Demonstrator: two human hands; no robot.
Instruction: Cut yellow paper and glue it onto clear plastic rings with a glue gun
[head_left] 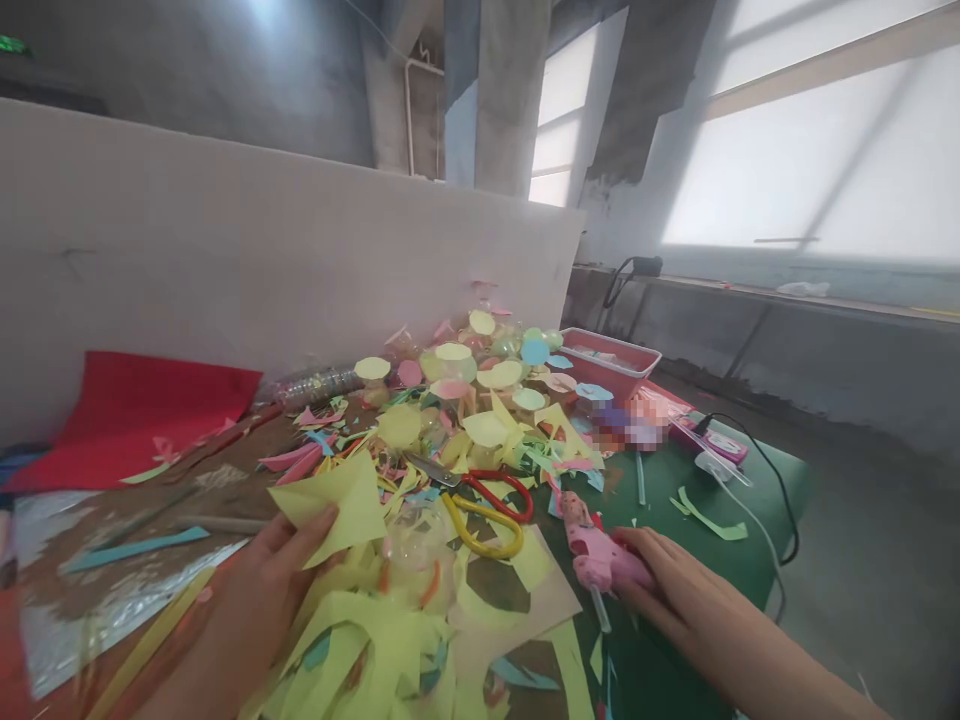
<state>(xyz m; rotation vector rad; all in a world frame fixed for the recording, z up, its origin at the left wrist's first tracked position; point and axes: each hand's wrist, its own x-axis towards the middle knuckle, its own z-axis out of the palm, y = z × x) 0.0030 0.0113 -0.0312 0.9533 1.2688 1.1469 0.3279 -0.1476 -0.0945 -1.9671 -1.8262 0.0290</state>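
Observation:
My left hand [281,560] pinches a folded sheet of yellow paper [349,508] between thumb and fingers, raised over the pile of scraps. My right hand [667,570] is closed around a pink hot glue gun [600,552], with a clear glue stick [600,608] poking out toward me. Between the hands lie scissors with one red and one yellow handle [484,545], their blades pointing left. A clear plastic cup-like piece [412,540] sits just left of the handles. Cut yellow paper [375,630] with round holes covers the near table.
Behind the scissors stand many clear domed pieces topped with coloured paper discs [500,375]. A pink basket [611,360] is at the back right. Red paper [150,410] lies left. Cables [784,490] run over the green table edge [780,460]. A white board [300,250] rises behind.

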